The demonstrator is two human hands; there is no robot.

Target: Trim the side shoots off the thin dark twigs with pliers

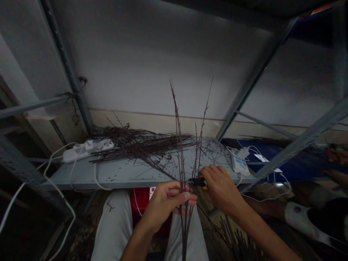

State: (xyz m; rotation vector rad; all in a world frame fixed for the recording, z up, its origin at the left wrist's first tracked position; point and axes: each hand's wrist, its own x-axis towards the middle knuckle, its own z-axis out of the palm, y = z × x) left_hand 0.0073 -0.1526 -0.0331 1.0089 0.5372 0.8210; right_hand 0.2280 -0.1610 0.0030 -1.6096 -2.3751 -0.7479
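A branching dark twig (185,232) rises from the bottom centre of the frame to the middle, its stems pinched between thumb and fingers of the left hand (166,198), while the right hand (217,183), right of centre, is closed around black-and-yellow pliers (200,182) whose tip points at the stems. Beyond, a heap of twigs (146,145) covers the centre-left of the grey shelf (114,175), between a white power strip (74,154) at left and another power strip (240,165) at right.
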